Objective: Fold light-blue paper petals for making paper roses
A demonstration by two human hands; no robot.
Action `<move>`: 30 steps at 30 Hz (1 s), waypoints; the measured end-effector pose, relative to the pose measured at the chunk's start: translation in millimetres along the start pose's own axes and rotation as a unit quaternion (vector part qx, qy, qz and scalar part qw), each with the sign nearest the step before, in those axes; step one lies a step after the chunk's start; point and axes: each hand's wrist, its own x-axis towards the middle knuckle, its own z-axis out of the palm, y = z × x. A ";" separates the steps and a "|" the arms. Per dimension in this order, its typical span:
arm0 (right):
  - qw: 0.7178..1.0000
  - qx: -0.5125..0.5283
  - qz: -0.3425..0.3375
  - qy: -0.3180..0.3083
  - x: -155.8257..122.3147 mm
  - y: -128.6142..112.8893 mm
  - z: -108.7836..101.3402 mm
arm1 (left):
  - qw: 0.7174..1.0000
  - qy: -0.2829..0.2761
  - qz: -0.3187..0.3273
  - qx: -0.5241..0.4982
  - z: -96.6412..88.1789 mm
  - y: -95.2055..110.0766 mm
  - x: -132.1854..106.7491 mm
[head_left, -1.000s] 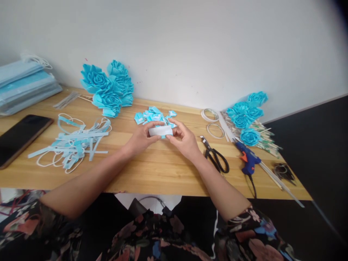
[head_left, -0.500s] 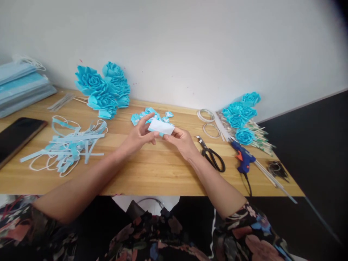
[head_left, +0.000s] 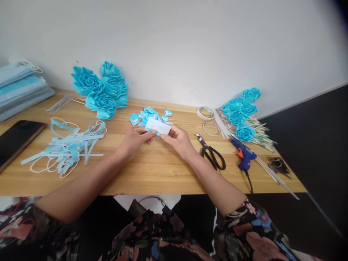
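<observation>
Both hands are closed on one small white piece (head_left: pixel 158 126): the left hand (head_left: pixel 136 139) pinches its near left edge between thumb and fingers, and the right hand (head_left: pixel 178 139) pinches its right end the same way. The piece is held just above the wooden table (head_left: pixel 163 174), slightly tilted, directly in front of a loose pile of small blue folded pieces (head_left: pixel 149 115) that lies on the tabletop behind it. To the right of the right hand lie black scissors (head_left: pixel 212 154), closed, and beyond them a blue glue gun (head_left: pixel 244 154) with its cord running off the front edge. Two tape rolls (head_left: pixel 206 113) lie flat behind the scissors. A bunch of blue paper roses on sticks (head_left: pixel 241 112) rests at the far right, against the wall. A second cluster of blue roses (head_left: pixel 99 88) sits at the back left. Cut mask strips and ear loops (head_left: pixel 67 145) are heaped left of the left forearm. A dark phone (head_left: pixel 16 139) lies at the left edge, near a stack of face masks (head_left: pixel 19 87).
</observation>
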 end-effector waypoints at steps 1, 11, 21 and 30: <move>1.000 0.002 0.001 -0.002 -0.1 0.1 -0.1 | 1.000 0.000 0.003 0.006 -0.1 0.2 -0.1; 1.000 -0.013 0.011 0.002 -1.8 -2.9 -0.7 | 0.998 -0.001 0.013 0.055 -0.3 3.3 -0.7; 0.997 -0.082 0.011 0.000 -2.9 -2.4 -3.5 | 1.000 0.009 0.019 0.010 -5.1 2.5 0.7; 0.994 -0.109 0.018 0.011 -2.5 -2.0 -2.9 | 0.997 0.014 0.014 -0.069 -5.0 2.5 0.6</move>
